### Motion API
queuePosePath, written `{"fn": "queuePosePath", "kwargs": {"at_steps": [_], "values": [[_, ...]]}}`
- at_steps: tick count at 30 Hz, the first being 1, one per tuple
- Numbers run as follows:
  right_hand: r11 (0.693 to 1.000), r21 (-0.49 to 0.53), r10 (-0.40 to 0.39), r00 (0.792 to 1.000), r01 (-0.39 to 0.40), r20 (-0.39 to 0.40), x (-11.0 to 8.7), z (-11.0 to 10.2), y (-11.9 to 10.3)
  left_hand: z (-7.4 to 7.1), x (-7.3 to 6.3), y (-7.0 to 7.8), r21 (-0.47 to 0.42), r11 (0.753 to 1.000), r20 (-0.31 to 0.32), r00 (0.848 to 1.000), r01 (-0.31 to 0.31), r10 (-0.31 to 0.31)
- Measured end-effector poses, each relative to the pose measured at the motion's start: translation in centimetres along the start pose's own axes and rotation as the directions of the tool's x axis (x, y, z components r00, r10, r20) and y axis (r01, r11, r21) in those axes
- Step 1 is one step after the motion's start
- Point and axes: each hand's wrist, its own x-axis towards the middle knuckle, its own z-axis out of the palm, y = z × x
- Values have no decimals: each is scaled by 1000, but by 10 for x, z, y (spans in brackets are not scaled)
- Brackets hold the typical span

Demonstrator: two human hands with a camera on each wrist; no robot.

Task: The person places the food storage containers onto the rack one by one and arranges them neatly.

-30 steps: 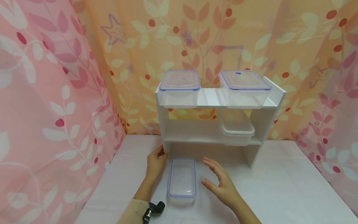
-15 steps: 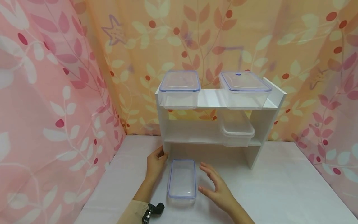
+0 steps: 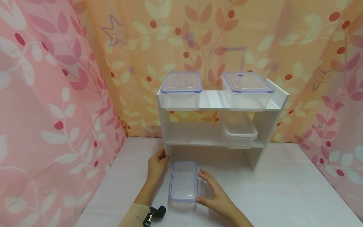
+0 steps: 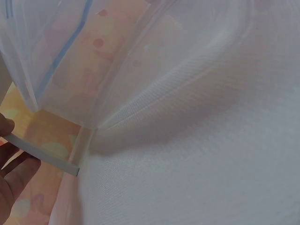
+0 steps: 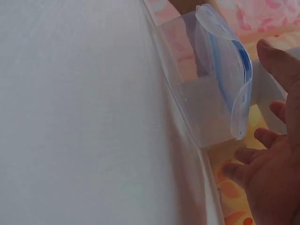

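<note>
A clear food container with a blue-rimmed lid (image 3: 184, 182) lies on the white-covered table in front of a small white shelf (image 3: 195, 132). To its left, my left hand (image 3: 157, 165) pinches the lower front edge of the shelf's left side panel; in the left wrist view, thumb and fingers sit on either face of that panel (image 4: 49, 161). My right hand (image 3: 216, 194) is spread at the container's right side, thumb at the near right corner and fingertips beside the long edge. In the right wrist view, the fingers (image 5: 265, 137) are extended next to the lidded container (image 5: 206, 112).
Two larger clear containers with blue-rimmed lids, a left one (image 3: 181, 91) and a right one (image 3: 248, 91), stand on the shelf's top. On the middle board at right rests a white-lidded container (image 3: 241, 132). Floral curtains (image 3: 68, 104) enclose the table (image 3: 297, 189) behind and at both sides.
My right hand has moved left and slightly nearer to me, up to the container's right side. My left hand keeps its hold on the shelf panel, and the container has not moved.
</note>
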Motion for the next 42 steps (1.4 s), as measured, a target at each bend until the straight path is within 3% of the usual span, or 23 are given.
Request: {"fn": "queuePosePath", "kwargs": {"at_steps": [42], "values": [[985, 164, 39, 991, -61, 130, 4, 24, -1, -1, -1, 7, 23, 1000, 14, 1000, 18, -18]]}}
